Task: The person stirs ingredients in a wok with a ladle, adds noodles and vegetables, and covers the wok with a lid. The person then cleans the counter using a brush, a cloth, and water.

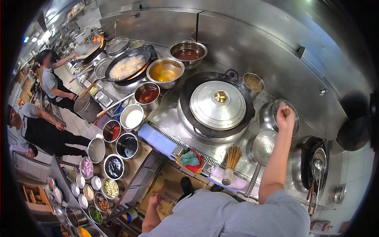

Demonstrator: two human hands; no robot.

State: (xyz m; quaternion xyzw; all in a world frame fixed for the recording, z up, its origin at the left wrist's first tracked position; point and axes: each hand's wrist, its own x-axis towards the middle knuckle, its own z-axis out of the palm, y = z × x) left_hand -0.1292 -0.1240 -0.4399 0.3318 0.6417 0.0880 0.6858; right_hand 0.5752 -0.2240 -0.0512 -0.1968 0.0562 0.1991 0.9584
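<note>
My right hand [285,120] is closed around a wooden-ended handle [286,112], whose other end I cannot make out. Behind that hand sits a shiny metal bowl [270,114]. A perforated metal strainer [264,145] lies just left of my right forearm, its handle toward me. Further left, a wok [188,87] on the burner is covered by a domed metal lid [205,106] with a brass knob [220,96]. My left hand [154,199] hangs low by my side, fingers curled, and nothing shows in it.
A bamboo brush [233,158] and folded cloths [190,161] lie along the front edge. Sauce pots [147,96] and ingredient bowls [111,188] crowd the left. Another wok [128,67] foams over flame. Two people [53,85] stand at left. A dark wok [302,166] sits at right.
</note>
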